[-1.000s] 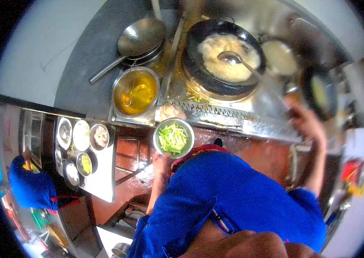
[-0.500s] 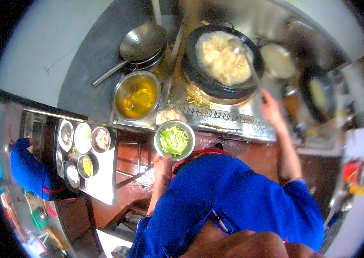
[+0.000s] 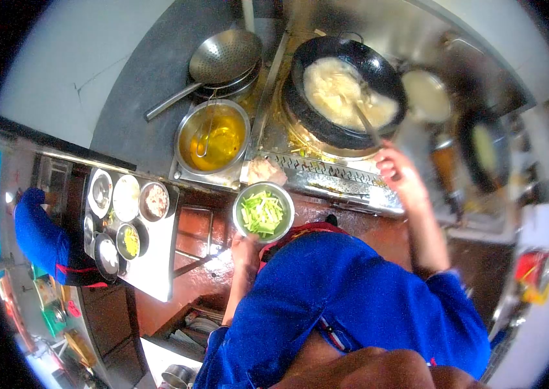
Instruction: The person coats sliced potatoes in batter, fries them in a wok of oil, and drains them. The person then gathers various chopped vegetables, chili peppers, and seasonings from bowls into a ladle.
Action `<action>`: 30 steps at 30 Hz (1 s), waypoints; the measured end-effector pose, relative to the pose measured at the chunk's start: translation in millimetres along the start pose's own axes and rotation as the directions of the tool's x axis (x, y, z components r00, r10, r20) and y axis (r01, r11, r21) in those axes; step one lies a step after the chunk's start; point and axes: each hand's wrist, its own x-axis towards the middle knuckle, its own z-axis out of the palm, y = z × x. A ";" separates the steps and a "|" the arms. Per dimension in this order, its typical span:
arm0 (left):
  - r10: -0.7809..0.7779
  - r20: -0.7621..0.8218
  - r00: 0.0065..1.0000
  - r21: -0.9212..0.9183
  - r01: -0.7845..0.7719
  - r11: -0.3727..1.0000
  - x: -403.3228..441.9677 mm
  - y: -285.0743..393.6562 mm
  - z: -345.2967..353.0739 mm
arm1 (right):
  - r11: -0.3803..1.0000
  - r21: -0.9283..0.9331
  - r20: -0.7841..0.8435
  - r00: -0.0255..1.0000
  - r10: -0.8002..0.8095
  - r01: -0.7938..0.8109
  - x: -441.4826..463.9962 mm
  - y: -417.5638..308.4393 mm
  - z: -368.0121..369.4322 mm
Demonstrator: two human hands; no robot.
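Observation:
My left hand [image 3: 246, 251] is closed on the rim of a small metal bowl [image 3: 291, 223], held in front of my body. Pale green cut vegetable strips [image 3: 262, 212] fill it. On the stove, a black wok [image 3: 333, 48] holds pale, soft pieces of food [image 3: 333, 81] in a milky liquid. The fingers of my right hand [image 3: 401, 170] are wrapped round the handle of a ladle [image 3: 368, 123], whose head is sunk in the food and hidden.
Left of the stove stand a metal pot of yellow oil [image 3: 219, 139] and a perforated strainer [image 3: 226, 55]. A cloth [image 3: 266, 172] lies at the counter edge. Several bowls sit on a side table [image 3: 157, 266]. Beyond it is another person [image 3: 41, 233]. A second wok [image 3: 482, 146] is at right.
My right hand has moved left and slightly down with the ladle. The ladle head has gone down into the food, and the liquid has spread rightward in the wok. The bowl stays put.

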 end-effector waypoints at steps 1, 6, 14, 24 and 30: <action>-0.001 0.013 1.000 0.007 0.001 1.000 -1.4 1.0 1.0 | 0.997 0.063 0.073 0.997 0.032 -0.037 8.4 2.7 -15.0; 0.027 0.040 0.999 0.117 -0.032 0.993 -8.6 14.3 8.4 | 0.997 -0.067 0.160 0.986 0.038 -0.028 -33.5 7.6 -7.0; -0.018 -0.005 1.000 -0.042 0.018 0.999 -6.3 8.4 8.5 | 0.543 -0.835 0.021 0.992 -0.124 0.086 -87.2 -15.2 0.2; -0.020 -0.020 1.000 0.033 0.020 0.999 2.5 4.0 0.9 | -0.165 -0.967 0.245 0.894 -0.375 0.196 -30.5 -9.8 -49.5; 0.009 0.003 1.000 0.037 -0.009 0.999 -3.3 5.0 5.0 | -0.170 -0.972 0.234 0.750 -0.619 0.164 22.0 -9.2 -79.3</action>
